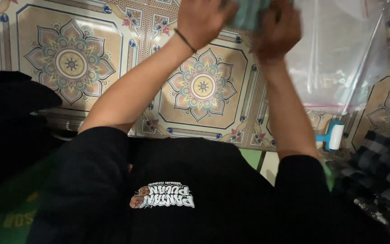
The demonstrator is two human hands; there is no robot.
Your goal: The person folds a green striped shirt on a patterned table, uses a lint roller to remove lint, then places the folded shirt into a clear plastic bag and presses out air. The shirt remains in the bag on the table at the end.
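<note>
Above the tiled floor (204, 86) | my left hand (201, 20) and right hand (276, 31) pinch a folded greenish cloth (249, 16) beside a clear plastic bag (339, 58) | risk: I judge blurred hands could miss the bag's mouth, dropping cloth.

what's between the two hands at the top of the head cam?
A greenish folded item, blurred, sits between the left hand and right hand; both seem to clutch it. A clear plastic bag hangs to the right.
</note>
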